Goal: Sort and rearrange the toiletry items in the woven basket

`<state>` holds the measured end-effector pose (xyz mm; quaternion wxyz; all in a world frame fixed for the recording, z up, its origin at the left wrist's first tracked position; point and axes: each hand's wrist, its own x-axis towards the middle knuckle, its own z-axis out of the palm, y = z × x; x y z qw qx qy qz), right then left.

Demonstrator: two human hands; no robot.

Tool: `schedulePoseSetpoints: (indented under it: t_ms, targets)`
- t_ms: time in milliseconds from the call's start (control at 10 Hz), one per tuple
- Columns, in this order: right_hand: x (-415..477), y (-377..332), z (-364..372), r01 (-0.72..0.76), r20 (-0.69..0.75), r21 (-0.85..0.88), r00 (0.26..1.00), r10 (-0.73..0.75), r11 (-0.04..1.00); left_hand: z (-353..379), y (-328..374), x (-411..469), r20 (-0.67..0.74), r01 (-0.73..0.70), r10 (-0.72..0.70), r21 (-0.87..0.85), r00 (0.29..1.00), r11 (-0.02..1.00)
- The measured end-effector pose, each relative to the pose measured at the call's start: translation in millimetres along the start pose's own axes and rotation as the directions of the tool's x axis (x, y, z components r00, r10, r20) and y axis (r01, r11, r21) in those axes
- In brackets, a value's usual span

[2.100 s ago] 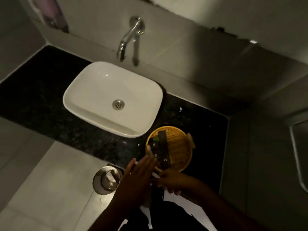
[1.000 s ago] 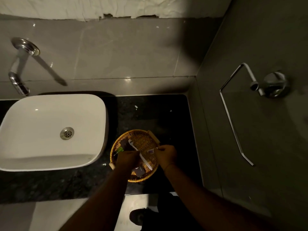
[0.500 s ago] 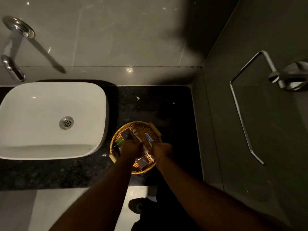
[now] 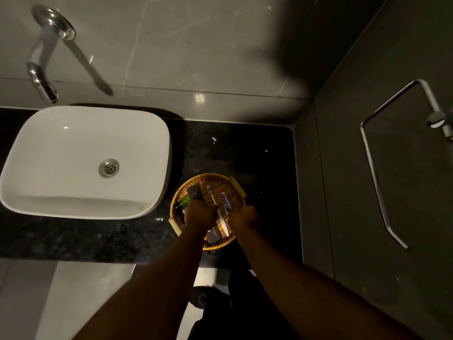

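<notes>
A round woven basket (image 4: 213, 175) with two wooden handles sits on the black counter, right of the basin. In it lie a white toothbrush (image 4: 212, 198), a small white-and-blue toothpaste tube (image 4: 225, 202), a dark box (image 4: 194, 192), a green item (image 4: 183, 201) and a dark sachet (image 4: 212, 235). My left hand (image 4: 199, 215) is curled over the basket's middle, hiding the near end of the dark box; what it grips is hidden. My right hand (image 4: 244, 218) is at the basket's right rim, fingers closed at the near end of the tube.
A white basin (image 4: 73, 143) stands to the left, with a chrome wall tap (image 4: 40, 74) above it. The black granite counter (image 4: 257, 155) ends at a grey side wall carrying a chrome towel ring (image 4: 375, 168). The floor and a shoe show below.
My view swung from the basin onto the basket. The toothbrush and the toothpaste tube, held up a second ago, now lie in the basket, and both hands have sunk lower over it.
</notes>
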<state>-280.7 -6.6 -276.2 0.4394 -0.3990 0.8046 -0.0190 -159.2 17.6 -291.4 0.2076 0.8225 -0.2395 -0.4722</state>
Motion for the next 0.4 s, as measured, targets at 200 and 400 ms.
schedulePoseSetpoints:
  t_ms: [200,400]
  targets:
    - [0,12,-16,0.059,-0.067,-0.115,0.996,-0.067,0.992,10,5,-19,-0.094,-0.176,0.194,0.169,0.976,0.97]
    - [-40,-33,-29,0.634,-0.169,-0.276,0.708,-0.685,0.723,-37,3,-53,-0.221,-0.419,0.563,0.47,0.796,0.777]
